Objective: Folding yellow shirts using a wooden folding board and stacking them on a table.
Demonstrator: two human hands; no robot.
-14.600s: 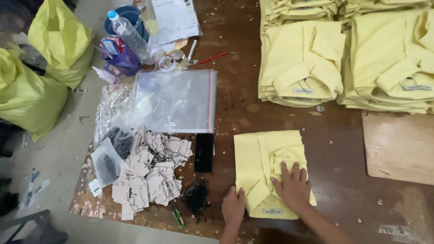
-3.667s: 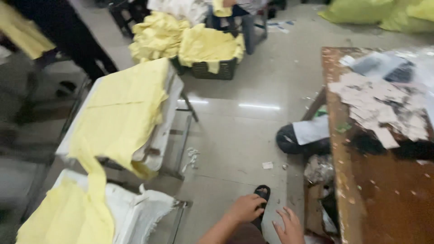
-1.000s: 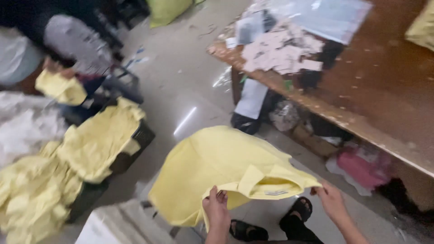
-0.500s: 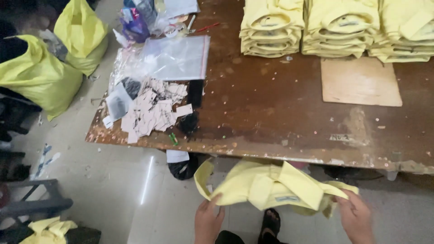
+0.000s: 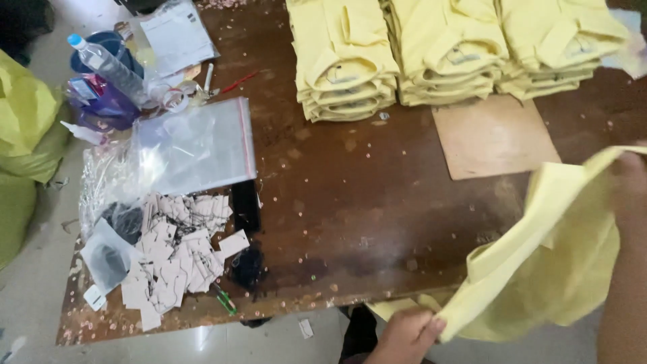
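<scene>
Clear zip bag (image 5: 195,145) with a red seal strip lies flat at left centre of the worktop (image 5: 350,195). Below it, lower left: heap of pale card tags (image 5: 178,253) with dark strings, partly on crumpled clear film (image 5: 108,189). Small grey pouch (image 5: 108,259) sits at the heap's left edge, green-handled snips (image 5: 226,300) at its lower right. A black flat strip (image 5: 246,205) lies between bag and tags.

Upper left: water bottle (image 5: 108,64) with a blue cap, a purple packet (image 5: 101,101) beside it, a white printed sheet (image 5: 178,34) above the bag, and a red pen (image 5: 236,82) just right of it. Yellow sacks (image 5: 27,128) stand off the worktop at the far left edge.

Top centre to top right: three stacks of folded yellow shirts (image 5: 445,47), each with a label at the collar. A bare brown board (image 5: 495,135) lies just below the stacks.

My left hand (image 5: 404,334), bottom centre, is clenched on the hem of a yellow shirt (image 5: 546,263). My right hand (image 5: 630,182), at the right edge, grips its upper part. The shirt hangs lower right, over the worktop's near edge, and hides that corner.
</scene>
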